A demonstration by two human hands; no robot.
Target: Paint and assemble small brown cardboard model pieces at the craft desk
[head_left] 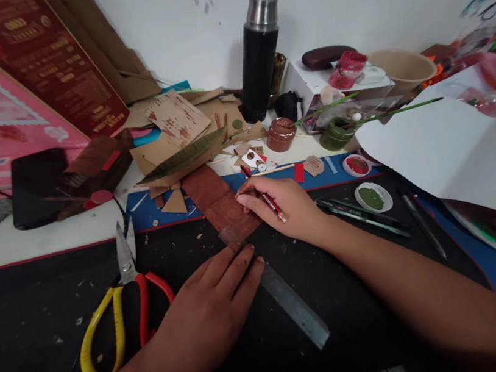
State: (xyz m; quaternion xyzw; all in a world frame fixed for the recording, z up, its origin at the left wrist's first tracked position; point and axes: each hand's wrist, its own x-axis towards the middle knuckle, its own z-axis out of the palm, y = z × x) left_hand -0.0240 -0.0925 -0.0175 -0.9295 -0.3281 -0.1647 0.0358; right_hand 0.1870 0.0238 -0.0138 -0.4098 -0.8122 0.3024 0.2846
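Observation:
My right hand (pixel 290 204) is closed around a red and black pencil (pixel 274 207), above the right side of a brown-painted strip (pixel 215 200) that looks like cardboard. Flat across a clear ruler (pixel 296 305) lie the fingers of my left hand (pixel 219 291), pressing it down. The ruler runs diagonally, its upper end over the strip's near edge. Left of that hand rest scissors (pixel 127 271) with one yellow and one red handle, blades apart.
Cardboard scraps (pixel 178 119) and a long green leaf-shaped piece (pixel 184 158) are piled behind. A black thermos (pixel 260 58) stands near the wall. Paint jars (pixel 281 135), lids of paint (pixel 373 197) and pens (pixel 363 218) lie to the right. A dark phone (pixel 38 188) is at left.

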